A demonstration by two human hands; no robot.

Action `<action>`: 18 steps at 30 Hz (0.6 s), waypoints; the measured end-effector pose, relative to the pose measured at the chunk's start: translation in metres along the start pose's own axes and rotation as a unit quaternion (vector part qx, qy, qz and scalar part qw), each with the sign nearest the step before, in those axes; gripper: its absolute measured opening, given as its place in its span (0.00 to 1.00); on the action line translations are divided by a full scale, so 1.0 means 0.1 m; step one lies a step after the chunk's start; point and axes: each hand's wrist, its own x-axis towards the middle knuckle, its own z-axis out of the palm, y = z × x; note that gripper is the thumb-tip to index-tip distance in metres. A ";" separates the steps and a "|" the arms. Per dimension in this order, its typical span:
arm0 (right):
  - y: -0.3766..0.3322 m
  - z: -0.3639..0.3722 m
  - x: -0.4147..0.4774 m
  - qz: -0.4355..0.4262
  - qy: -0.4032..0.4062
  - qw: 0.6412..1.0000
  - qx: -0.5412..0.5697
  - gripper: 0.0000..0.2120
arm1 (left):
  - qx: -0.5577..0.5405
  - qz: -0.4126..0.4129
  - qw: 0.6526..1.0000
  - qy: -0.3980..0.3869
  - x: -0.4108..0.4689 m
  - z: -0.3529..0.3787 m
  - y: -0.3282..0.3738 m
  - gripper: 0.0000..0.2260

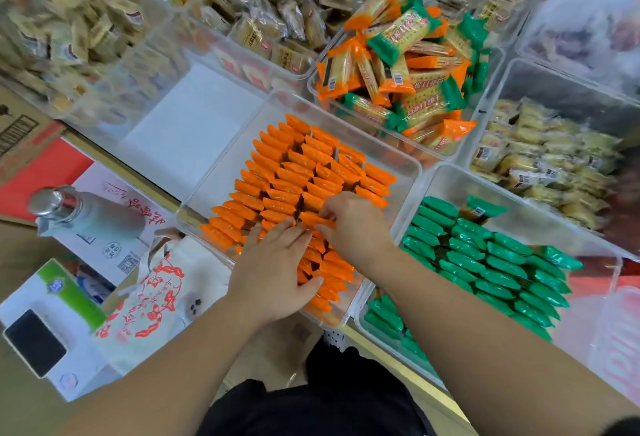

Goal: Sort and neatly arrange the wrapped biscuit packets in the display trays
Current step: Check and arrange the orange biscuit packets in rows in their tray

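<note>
Right hand [349, 221] pinches one orange packet [313, 218] in the clear tray [221, 176], long axis roughly left-right (right end slightly lower). Left hand [277, 273] lies flat, fingers straight, on the packed rows [294, 165].

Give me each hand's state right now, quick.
Left hand: open, fingers flat on the orange packets.
Right hand: pinching one orange packet.

A display counter with a pale yellow edge strip [121, 165] runs diagonally. To its left lie a brown cardboard box [20, 131] and a white printed carton [100, 252]. Tan floor [256, 356] shows below. The light is bright and even.
</note>
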 end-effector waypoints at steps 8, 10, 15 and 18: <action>-0.02 0.15 0.20 0.001 -0.018 0.998 -0.060 0.10 | -0.138 -0.052 0.987 0.072 0.02 -0.01 -0.04 0.36; -0.03 0.16 0.23 -0.010 -0.024 0.997 -0.078 0.09 | -0.107 -0.053 0.991 0.066 0.06 -0.01 -0.02 0.42; 0.08 -0.05 0.31 0.001 -0.085 0.996 0.007 0.09 | -0.008 -0.035 0.998 0.046 0.19 -0.02 0.02 0.39; 0.15 -0.10 0.36 0.028 -0.054 0.998 -0.009 0.13 | 0.003 -0.035 0.998 0.053 0.21 0.00 0.04 0.38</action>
